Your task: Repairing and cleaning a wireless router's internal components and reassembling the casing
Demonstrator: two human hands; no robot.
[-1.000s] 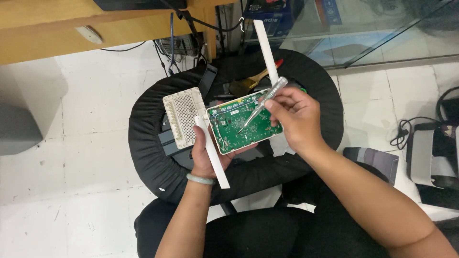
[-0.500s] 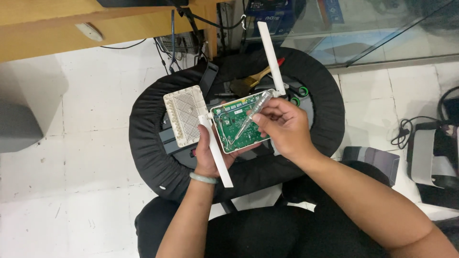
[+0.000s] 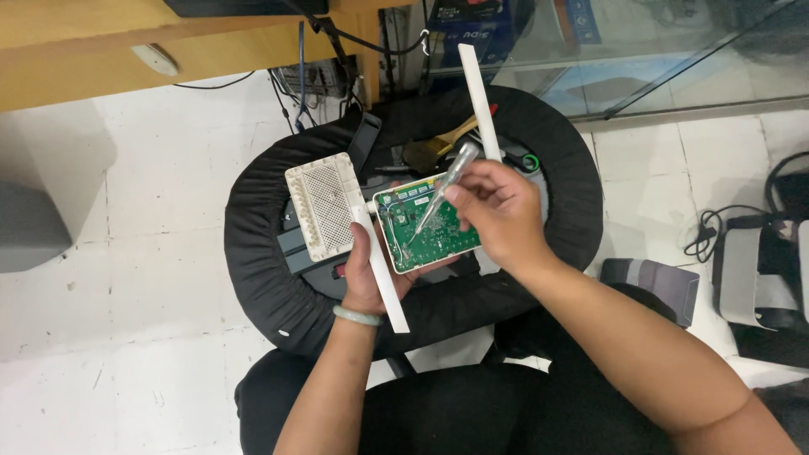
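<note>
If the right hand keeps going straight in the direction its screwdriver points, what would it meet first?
Most likely the green circuit board. The right hand aims the clear-handled screwdriver down-left, with its tip at or just above the board, which the left hand holds. Depth is unclear.

We count two hands in view — a left hand [image 3: 368,274] and a right hand [image 3: 497,211]. There is one green circuit board [image 3: 428,223], one clear-handled screwdriver [image 3: 438,195] and one white perforated cover [image 3: 320,205]. White antennas number two — one [image 3: 383,270] near us, one [image 3: 479,97] farther off. One brush [image 3: 438,145], one jade bangle [image 3: 358,315].
</note>
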